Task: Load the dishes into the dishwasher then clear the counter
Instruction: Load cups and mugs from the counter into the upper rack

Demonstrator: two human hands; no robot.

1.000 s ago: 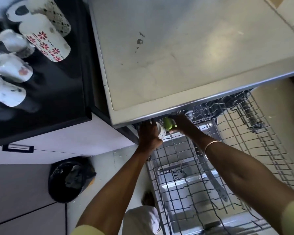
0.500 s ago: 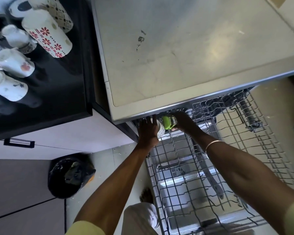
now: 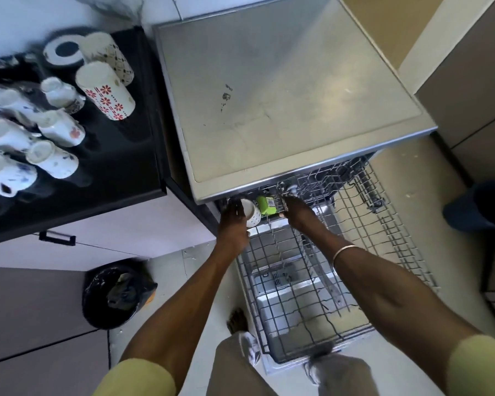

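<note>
The dishwasher's wire rack is pulled out under the steel dishwasher top. At the rack's back left corner, my left hand holds a white patterned mug lying on its side, fingers at its rim. Just right of it lies a green cup, and my right hand grips it from the right, thumb below and fingers above. Several white mugs and a tall red-flowered cup stand upside down on the black counter at the left.
A black bin with rubbish stands on the floor under the counter. A cabinet handle sticks out below the counter edge. A dark blue object sits on the floor at the right. My legs stand in front of the rack.
My head has lifted, so more of the counter and dishwasher top shows. Both hands stay at the rack's back corner, and more of the white mug now shows beside my left hand.
</note>
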